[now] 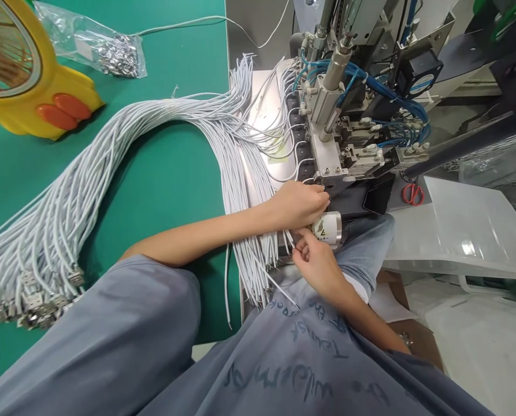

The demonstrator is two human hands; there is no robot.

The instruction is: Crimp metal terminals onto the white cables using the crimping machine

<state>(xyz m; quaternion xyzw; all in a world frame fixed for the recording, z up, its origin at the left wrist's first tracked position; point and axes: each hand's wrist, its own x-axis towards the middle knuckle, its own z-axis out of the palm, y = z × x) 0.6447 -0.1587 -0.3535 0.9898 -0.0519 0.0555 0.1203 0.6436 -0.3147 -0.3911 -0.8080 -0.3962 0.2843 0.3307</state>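
My left hand (300, 204) reaches across the white cables (236, 173) to the lower front edge of the machine (327, 167). Its fingers are closed, and what they hold is hidden. Just below, my right hand (317, 261) has its fingers curled and pinched on a white cable end (289, 238). Beside both hands stands a round container with a white label (327, 229). Several cables run into a row of black slots (300, 136) on the machine. The bundle curves over the green table, with metal connectors (34, 300) at its far end.
A yellow fan (67, 81) stands at the upper left, beside a clear bag of metal parts (121, 55). Right of the machine lie a dark phone (379, 193) and red-handled scissors (412, 195). A white tray (470, 225) sits farther right. Blue air hoses (383, 89) loop over the machine.
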